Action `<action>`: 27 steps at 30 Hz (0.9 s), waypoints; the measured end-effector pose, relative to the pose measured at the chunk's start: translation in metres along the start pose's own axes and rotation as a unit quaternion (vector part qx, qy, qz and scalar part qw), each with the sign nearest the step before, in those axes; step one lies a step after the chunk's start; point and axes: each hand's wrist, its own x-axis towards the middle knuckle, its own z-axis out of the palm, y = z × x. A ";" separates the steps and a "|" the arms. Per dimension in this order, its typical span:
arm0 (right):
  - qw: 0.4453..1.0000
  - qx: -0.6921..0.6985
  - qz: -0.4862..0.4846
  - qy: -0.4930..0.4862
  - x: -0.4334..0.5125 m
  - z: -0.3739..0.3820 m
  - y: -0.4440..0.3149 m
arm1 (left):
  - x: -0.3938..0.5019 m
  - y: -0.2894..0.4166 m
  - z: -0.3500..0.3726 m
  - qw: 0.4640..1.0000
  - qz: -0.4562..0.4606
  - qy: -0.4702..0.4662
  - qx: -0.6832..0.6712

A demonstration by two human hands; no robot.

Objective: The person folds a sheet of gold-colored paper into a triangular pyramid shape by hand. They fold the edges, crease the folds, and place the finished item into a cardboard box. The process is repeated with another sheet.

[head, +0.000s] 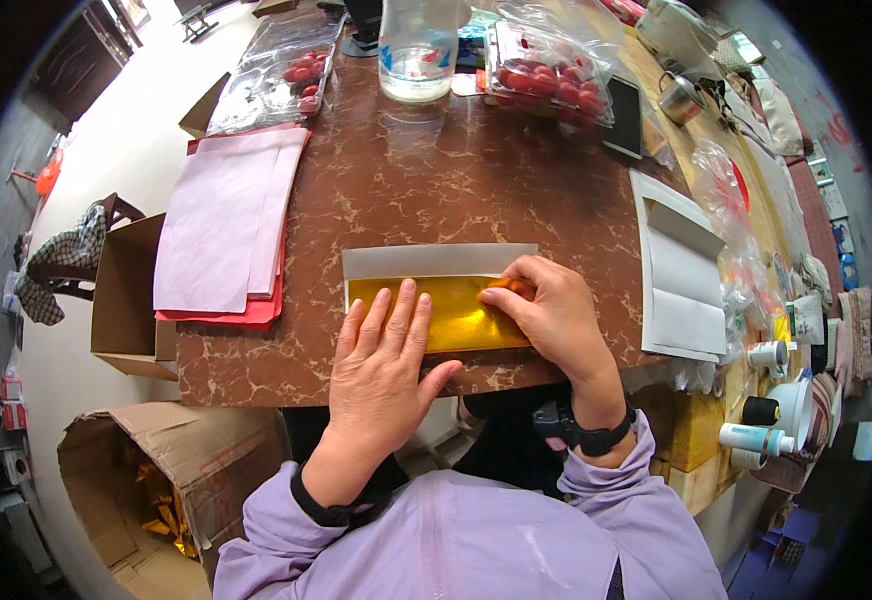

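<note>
A sheet of gold foil paper (451, 330), folded with its white back (436, 261) showing along the far side, lies near the table's front edge. My left hand (383, 352) rests flat over its left part, fingers spread a little. At the right part, my right hand (552, 307) pinches the foil's far edge between thumb and fingers, and the foil there is lifted and creased. The right end of the sheet is hidden under this hand.
On the marbled table (466, 187) lie a stack of pink and red paper (229, 217), folded white sheets (680, 277), a phone (622, 116) and red fruit in clear boxes (548, 79). A plastic jar (417, 67) stands behind. An open cardboard box (233, 457) holds gold folded pieces (169, 521).
</note>
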 end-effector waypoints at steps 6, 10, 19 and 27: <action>0.999 -0.023 -0.020 0.019 -0.003 -0.005 0.005 | 0.002 -0.001 0.000 0.999 0.010 -0.010 0.040; 0.997 0.006 0.017 0.074 -0.008 -0.006 0.010 | 0.002 0.000 -0.002 0.999 0.009 -0.009 0.043; 0.993 -0.021 0.007 0.116 -0.014 0.004 0.017 | 0.001 0.001 -0.003 1.000 -0.003 -0.020 0.024; 0.992 -0.022 -0.003 0.127 -0.015 0.006 0.018 | 0.001 0.001 -0.002 0.999 -0.008 -0.013 0.035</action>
